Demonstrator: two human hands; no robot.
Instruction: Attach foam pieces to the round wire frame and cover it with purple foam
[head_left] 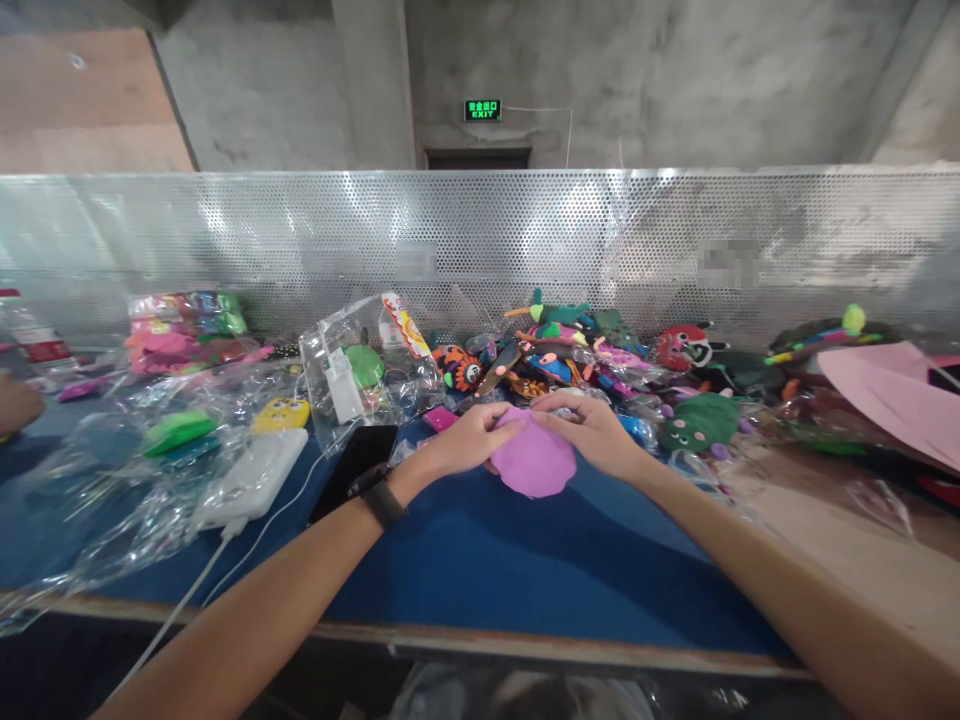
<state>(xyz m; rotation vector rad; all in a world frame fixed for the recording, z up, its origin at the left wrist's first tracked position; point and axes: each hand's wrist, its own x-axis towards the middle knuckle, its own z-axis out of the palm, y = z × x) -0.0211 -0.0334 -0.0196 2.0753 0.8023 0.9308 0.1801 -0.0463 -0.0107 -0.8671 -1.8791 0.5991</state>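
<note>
Both of my hands hold a flattened, wavy-edged sheet of purple modelling clay (534, 458) above the blue table (480, 575). My left hand (474, 437) grips its upper left edge, thumb on the near face and fingers behind. At the upper right edge, my right hand (589, 428) pinches the clay between thumb and fingers. The fingertips behind the sheet are partly hidden. Just beyond my left hand lies a small magenta packet (441, 418). A black phone (352, 470) rests beside my left wrist.
A white power bank (255, 478) with a cable lies left among clear plastic wrappers. A heap of colourful clay figures (555, 350) lines the back, before a perforated metal screen (480, 235). Right are a green clay figure (701, 422) and pink sheet (900, 395). Another person's hand (19, 405) shows far left.
</note>
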